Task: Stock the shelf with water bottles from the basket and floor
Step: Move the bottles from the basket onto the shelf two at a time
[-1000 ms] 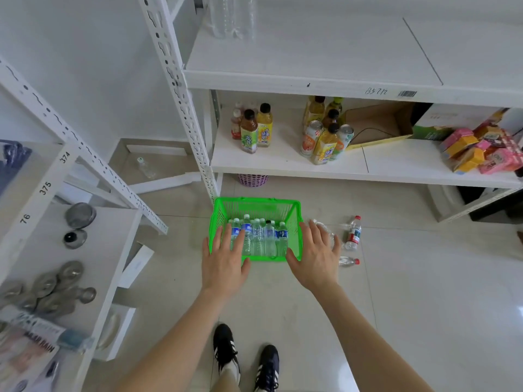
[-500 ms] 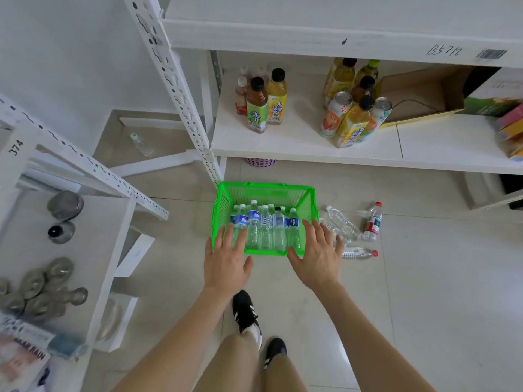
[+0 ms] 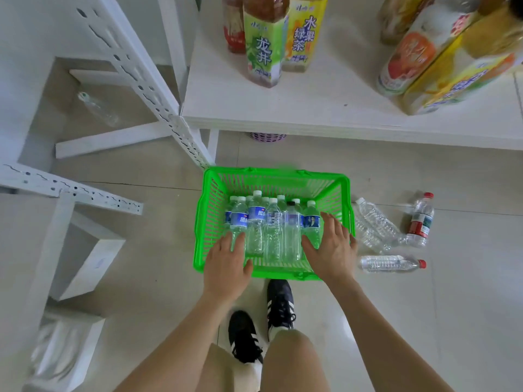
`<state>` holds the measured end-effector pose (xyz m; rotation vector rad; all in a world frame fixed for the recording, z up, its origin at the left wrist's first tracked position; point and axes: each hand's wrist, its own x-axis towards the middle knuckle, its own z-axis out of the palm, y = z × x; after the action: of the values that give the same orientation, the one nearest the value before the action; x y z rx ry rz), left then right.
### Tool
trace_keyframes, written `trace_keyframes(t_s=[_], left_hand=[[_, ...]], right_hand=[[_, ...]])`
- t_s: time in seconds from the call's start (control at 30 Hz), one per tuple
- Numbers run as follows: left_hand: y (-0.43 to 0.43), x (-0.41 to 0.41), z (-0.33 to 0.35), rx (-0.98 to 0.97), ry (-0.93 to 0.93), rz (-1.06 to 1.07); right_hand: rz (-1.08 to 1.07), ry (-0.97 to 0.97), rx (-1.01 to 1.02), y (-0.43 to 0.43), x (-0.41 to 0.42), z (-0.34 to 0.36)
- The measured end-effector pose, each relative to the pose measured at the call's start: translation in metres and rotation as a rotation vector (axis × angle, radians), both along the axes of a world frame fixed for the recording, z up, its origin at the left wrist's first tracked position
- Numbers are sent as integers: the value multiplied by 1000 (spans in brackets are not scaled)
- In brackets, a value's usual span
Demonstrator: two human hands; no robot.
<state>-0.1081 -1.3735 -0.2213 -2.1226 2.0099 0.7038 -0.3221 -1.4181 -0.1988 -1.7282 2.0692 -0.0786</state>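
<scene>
Over the green basket [image 3: 271,176] of water bottles [image 3: 256,222] on the floor [image 3: 141,264], the left grip [image 3: 226,264] and right grip [image 3: 331,247] are spread open, holding nothing.

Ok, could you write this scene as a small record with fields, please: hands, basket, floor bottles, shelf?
left hand: open, palm down, over the basket's near edge
right hand: open, palm down, over the basket's near right corner
basket: green, on the floor before the shelf
water bottles: packed side by side in the basket
floor bottles: several, right of the basket
shelf: holds tea bottles
</scene>
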Motion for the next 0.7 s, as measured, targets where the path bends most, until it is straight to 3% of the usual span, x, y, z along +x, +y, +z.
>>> trace_keyframes(t_s=[0.37,0.7], left_hand=[[-48,-9,-192,91,160,160],[-61,-29,-252,138,205,275]], right_hand=[[-63,-88,132,-48,6,-199],[-189,-232,265,-57,4,-283]])
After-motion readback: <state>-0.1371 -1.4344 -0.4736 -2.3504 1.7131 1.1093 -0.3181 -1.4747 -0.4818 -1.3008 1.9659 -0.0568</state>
